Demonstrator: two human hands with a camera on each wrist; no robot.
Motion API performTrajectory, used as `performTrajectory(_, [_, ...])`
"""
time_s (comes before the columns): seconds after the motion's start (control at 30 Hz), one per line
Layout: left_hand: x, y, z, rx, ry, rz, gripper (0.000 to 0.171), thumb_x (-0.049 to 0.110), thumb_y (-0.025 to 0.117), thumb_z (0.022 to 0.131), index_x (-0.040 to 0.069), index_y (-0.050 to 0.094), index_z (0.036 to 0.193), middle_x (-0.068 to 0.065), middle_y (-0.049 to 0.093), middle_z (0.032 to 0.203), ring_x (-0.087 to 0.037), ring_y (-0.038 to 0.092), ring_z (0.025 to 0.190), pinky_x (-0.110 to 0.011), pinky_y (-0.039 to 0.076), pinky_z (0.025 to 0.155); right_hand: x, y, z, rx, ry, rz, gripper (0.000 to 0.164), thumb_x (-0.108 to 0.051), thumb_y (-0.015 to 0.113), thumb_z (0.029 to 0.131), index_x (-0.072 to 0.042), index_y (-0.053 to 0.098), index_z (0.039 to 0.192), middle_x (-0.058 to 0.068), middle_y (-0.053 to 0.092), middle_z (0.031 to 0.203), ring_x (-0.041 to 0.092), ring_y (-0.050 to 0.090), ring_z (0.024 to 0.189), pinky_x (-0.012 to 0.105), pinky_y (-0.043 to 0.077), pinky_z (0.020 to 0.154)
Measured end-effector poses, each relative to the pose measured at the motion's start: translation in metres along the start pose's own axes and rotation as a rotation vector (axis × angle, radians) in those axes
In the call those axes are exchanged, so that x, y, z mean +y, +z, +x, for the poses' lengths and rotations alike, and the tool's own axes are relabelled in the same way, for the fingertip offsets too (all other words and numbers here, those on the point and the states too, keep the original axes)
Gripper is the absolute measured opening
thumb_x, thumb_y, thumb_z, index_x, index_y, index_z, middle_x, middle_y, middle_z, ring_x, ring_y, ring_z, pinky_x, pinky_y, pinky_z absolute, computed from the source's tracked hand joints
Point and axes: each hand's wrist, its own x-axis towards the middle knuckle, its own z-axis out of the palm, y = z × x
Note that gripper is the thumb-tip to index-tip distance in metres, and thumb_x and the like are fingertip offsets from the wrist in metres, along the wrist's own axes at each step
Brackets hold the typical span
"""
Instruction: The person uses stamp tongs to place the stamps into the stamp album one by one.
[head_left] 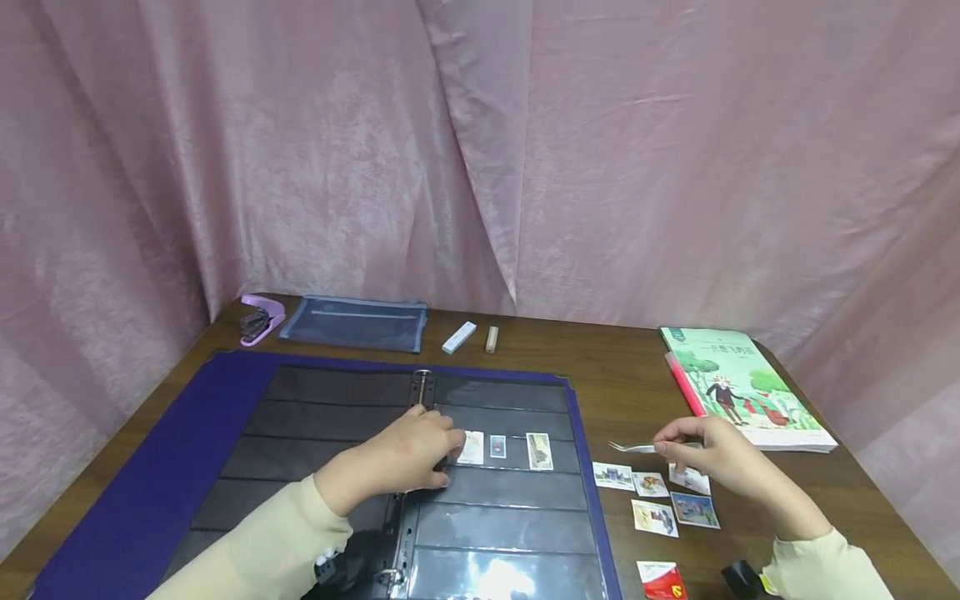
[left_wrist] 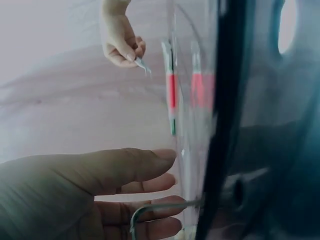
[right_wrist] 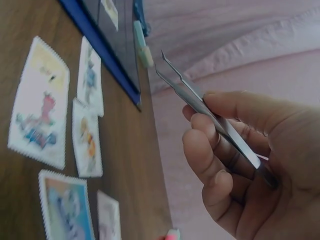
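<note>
The right hand (head_left: 705, 446) pinches the tweezers (right_wrist: 216, 119) between album and book, their tips parted around nothing. The left hand (head_left: 405, 450), fingers loosely bent and empty, is over the album (head_left: 510, 529), a ring (left_wrist: 165, 204) in front of its fingers. Five loose stamps (head_left: 655, 518) lie near the right hand, which partly hides one; the book (head_left: 750, 383) sits beyond. The tweezers look slim, silvery, bent near their points.

Pink curtain (head_left: 360, 167); brown wooden table (head_left: 615, 358)
</note>
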Motion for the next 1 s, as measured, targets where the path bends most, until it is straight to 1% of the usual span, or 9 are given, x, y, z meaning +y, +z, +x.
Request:
performTrajectory(0.17, [0.006,0.007,-0.003,0.028,0.001,-0.028,0.03,0.034,0.076,0.067,0.019,0.059,0.087,0.009,0.056,0.082,-0.008,0.05,0.078,-0.03,0.038,0.077,0.014,0.001,-0.011,0.011,-0.048,0.027,0.013,-0.019,0.058,0.087,-0.008,0.065,0.09,0.0,0.061,0.067,0.005,0.055,0.058,0.021,0.042,0.053])
performTrajectory(0.27, [0.007,0.011,-0.005,0.058,-0.009,-0.031,0.031,0.034,0.076,0.066,0.018,0.059,0.087,0.007,0.057,0.083,-0.01,0.051,0.08,-0.031,0.039,0.08,0.021,0.001,-0.015,0.03,-0.071,0.024,0.01,-0.016,0.059,0.085,-0.008,0.065,0.088,-0.002,0.06,0.064,0.003,0.054,0.056,0.021,0.042,0.051])
performTrajectory(0.37, [0.006,0.015,-0.007,0.08,-0.025,-0.033,0.032,0.036,0.075,0.066,0.018,0.057,0.085,0.006,0.056,0.082,-0.012,0.051,0.082,-0.034,0.039,0.082,0.026,0.0,-0.017,0.051,-0.063,0.011,0.008,-0.015,0.061,0.084,-0.009,0.066,0.087,-0.004,0.06,0.063,0.0,0.052,0.056,0.021,0.041,0.05])
performTrajectory(0.47, [0.005,0.019,-0.009,0.097,-0.045,-0.052,0.034,0.039,0.075,0.067,0.019,0.055,0.085,0.007,0.053,0.082,-0.013,0.05,0.082,-0.035,0.038,0.083,0.03,0.0,-0.017,0.057,-0.045,-0.007,0.008,-0.016,0.062,0.083,-0.01,0.066,0.086,-0.004,0.062,0.068,-0.004,0.049,0.058,0.02,0.041,0.049])
performTrajectory(0.67, [0.003,0.023,-0.012,0.122,-0.075,-0.094,0.034,0.038,0.075,0.067,0.019,0.054,0.085,0.007,0.053,0.082,-0.012,0.048,0.082,-0.036,0.038,0.085,0.034,-0.001,-0.015,0.005,-0.022,-0.032,0.011,-0.019,0.062,0.083,-0.01,0.066,0.087,-0.003,0.063,0.072,-0.006,0.046,0.059,0.02,0.041,0.05])
performTrajectory(0.8, [0.005,0.026,-0.013,0.096,-0.058,-0.161,0.028,0.033,0.073,0.07,0.019,0.053,0.084,0.012,0.051,0.073,-0.007,0.045,0.073,-0.028,0.035,0.074,0.035,-0.001,-0.015,-0.011,-0.005,-0.038,0.013,-0.022,0.062,0.083,-0.01,0.066,0.087,-0.003,0.062,0.07,-0.006,0.046,0.058,0.02,0.041,0.049])
performTrajectory(0.9, [0.007,0.028,-0.014,0.093,-0.052,-0.184,0.027,0.032,0.073,0.071,0.019,0.054,0.084,0.012,0.052,0.073,-0.006,0.043,0.071,-0.025,0.032,0.069,0.036,0.001,-0.014,-0.017,-0.001,-0.03,0.013,-0.021,0.062,0.083,-0.009,0.066,0.086,-0.004,0.061,0.068,-0.005,0.047,0.056,0.02,0.041,0.048])
performTrajectory(1.0, [0.008,0.029,-0.014,0.128,-0.07,-0.143,0.031,0.035,0.073,0.068,0.018,0.054,0.085,0.01,0.052,0.08,-0.008,0.043,0.076,-0.026,0.033,0.071,0.038,0.002,-0.013,-0.03,-0.002,-0.012,0.013,-0.02,0.062,0.084,-0.008,0.066,0.086,-0.004,0.061,0.067,-0.004,0.048,0.055,0.021,0.041,0.047])
